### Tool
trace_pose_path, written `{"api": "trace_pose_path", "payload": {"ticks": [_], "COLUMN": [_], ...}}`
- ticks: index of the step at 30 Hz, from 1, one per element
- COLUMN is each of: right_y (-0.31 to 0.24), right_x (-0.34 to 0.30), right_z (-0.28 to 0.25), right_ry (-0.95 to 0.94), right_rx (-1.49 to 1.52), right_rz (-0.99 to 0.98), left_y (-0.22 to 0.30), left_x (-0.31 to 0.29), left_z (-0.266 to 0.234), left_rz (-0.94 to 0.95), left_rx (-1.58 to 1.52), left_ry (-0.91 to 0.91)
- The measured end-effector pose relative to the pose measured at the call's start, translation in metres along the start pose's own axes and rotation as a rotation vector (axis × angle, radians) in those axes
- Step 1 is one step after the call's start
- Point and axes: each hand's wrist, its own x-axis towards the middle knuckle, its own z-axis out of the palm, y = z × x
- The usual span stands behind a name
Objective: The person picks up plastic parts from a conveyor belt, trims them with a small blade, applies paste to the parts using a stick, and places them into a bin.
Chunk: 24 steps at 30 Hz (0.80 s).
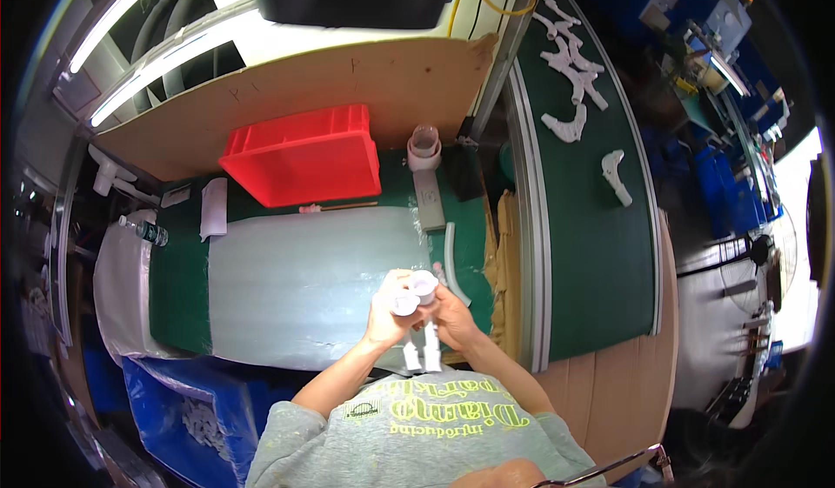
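Observation:
Close in front of my chest, over the near edge of the bench, I hold two white plastic pipe fittings side by side. One fitting (404, 304) lies in my left hand (381, 316), its round open end facing up. The other fitting (424, 288) sits slightly farther off, gripped by my right hand (454, 320). Fingers of both hands wrap round them. Two white tube ends (432, 355) stick out below my hands toward my shirt. Whether the two pieces are joined is hidden by my fingers.
A clear plastic sheet (304, 279) covers the green bench. Behind stand a red bin (304, 162), a tape roll (424, 143) and a grey block (428, 201). A curved grey tube (452, 266) lies right. White fittings (574, 75) ride a green conveyor (591, 253). A blue-lined container (165, 410) stands lower left.

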Motion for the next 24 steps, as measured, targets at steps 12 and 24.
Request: {"api": "trace_pose_path", "payload": {"ticks": [12,24], "right_y": [0.141,0.107], "right_x": [-0.001,0.016], "right_z": [-0.033,-0.079], "right_ry": [0.726,1.393], "right_rx": [-1.250,-1.987], "right_rz": [-0.213,0.029], "left_y": [-0.040,-0.020], "left_x": [-0.066,-0.052], "left_z": [-0.185,-0.198], "left_rz": [0.292,0.476], "left_rx": [0.219,0.143], "left_ry": [0.189,-0.101]}}
